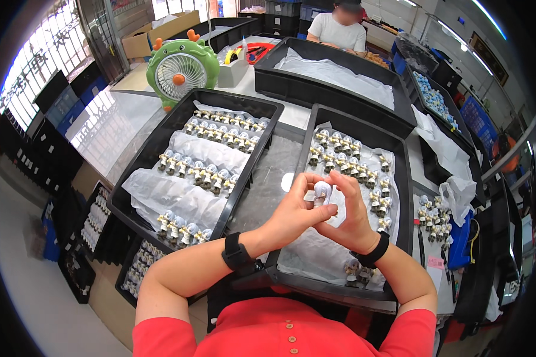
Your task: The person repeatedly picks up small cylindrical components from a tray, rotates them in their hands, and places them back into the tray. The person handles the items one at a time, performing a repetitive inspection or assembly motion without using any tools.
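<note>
In front of my chest I hold a small figurine (323, 190) with pale lavender hair. My left hand (289, 214) pinches it from the left, the thumb lying across beneath it. From the other side my right hand (354, 220) curls round it, fingertips at its top and thumb below. Parts of the figurine are hidden by my fingers. Both hands are above a black tray (407, 214) lined with white sheeting. Several similar figurines (346, 163) in white and gold stand in its far part and along its right side, with a few more near its front right corner.
A second black tray (142, 160) to the left holds rows of figurines between white sheets. Behind stand a green fan (183, 72) and a large lined bin (339, 56). More figurines (435, 219) and a blue item (461, 244) lie at right. A person (338, 30) sits across.
</note>
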`<state>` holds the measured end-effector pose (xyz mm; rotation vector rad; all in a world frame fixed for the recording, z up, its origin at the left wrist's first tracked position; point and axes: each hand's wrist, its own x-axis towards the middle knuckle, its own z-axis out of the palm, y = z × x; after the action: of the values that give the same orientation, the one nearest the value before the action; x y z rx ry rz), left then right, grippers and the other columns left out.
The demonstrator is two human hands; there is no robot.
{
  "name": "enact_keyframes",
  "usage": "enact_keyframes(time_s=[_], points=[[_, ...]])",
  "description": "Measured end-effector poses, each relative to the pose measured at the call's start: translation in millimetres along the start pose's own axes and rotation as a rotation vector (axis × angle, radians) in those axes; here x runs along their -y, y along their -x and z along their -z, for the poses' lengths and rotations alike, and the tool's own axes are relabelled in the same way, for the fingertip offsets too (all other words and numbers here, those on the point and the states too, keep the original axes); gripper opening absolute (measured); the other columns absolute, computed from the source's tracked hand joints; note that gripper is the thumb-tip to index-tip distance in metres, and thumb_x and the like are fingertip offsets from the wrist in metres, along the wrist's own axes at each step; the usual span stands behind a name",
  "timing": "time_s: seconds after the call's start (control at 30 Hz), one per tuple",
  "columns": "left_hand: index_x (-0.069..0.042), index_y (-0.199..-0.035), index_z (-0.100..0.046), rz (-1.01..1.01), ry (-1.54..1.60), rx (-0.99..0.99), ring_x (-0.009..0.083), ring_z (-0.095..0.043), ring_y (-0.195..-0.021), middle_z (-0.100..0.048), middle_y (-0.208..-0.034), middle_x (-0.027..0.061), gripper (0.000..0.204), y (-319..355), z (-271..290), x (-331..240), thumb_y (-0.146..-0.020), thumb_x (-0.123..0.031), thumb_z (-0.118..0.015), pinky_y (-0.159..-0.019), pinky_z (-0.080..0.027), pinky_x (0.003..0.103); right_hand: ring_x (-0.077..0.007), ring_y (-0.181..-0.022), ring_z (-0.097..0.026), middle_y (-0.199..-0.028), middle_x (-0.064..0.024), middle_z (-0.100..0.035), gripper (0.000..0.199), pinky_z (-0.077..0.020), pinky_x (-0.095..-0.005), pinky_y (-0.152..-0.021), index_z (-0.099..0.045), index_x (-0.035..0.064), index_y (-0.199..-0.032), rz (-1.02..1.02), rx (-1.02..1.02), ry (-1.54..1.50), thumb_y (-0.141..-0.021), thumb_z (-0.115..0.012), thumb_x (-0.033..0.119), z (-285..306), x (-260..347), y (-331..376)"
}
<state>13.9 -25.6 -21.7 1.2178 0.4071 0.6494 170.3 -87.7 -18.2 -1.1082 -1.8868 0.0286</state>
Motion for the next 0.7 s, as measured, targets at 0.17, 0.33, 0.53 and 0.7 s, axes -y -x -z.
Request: enact_keyframes(time_s=[0.17,0.33,0.53,0.7], points=[[-0.006,-0.137,-0.035,0.071,0.321,0.172,0.0214,-0.059,-0.107,-0.052,-0.124,0.0111,0.048,-1,5,-13,-0.095,-0.018,-0.055,-0.089,-0.05,0.034,-0.0275,-0.11,-0.051,-0.123,-0.0141,-0.048,0.098,-0.0437,-0.0382,-0.09,-0.031,0.0067,-0.14,-0.028,-0.024,0.013,-0.058,-0.084,0.007,4,-5,2],[-0.008,-0.143,-0.032,0.088,0.457,0.308,0.0226,-0.059,-0.109,-0.055,-0.123,0.012,0.05,-4,4,-16,-0.098,-0.025,-0.048,-0.092,-0.049,0.037,-0.0229,-0.114,-0.051,-0.125,-0.0132,-0.05,0.101,-0.0412,-0.0373,-0.093,-0.025,0.0062,-0.144,-0.108,-0.041,-0.032,-0.061,-0.083,0.011,10,2,0],[-0.007,-0.142,-0.032,0.051,0.317,0.249,0.0225,-0.059,-0.108,-0.056,-0.122,0.0126,0.049,-4,3,-15,-0.099,-0.028,-0.045,-0.092,-0.049,0.037,-0.0221,-0.112,-0.053,-0.122,-0.0117,-0.054,0.1,-0.0402,-0.0375,-0.094,-0.026,0.0058,-0.143,-0.11,-0.036,-0.058,-0.062,-0.083,0.011,11,0,-1],[-0.006,-0.142,-0.033,0.059,0.368,0.239,0.0216,-0.058,-0.107,-0.054,-0.124,0.0114,0.049,-4,5,-13,-0.101,-0.033,-0.038,-0.091,-0.049,0.036,-0.0216,-0.112,-0.053,-0.123,-0.011,-0.054,0.101,-0.0402,-0.0369,-0.094,-0.026,0.0064,-0.144,-0.119,-0.023,-0.058,-0.062,-0.084,0.011,11,0,-1]])
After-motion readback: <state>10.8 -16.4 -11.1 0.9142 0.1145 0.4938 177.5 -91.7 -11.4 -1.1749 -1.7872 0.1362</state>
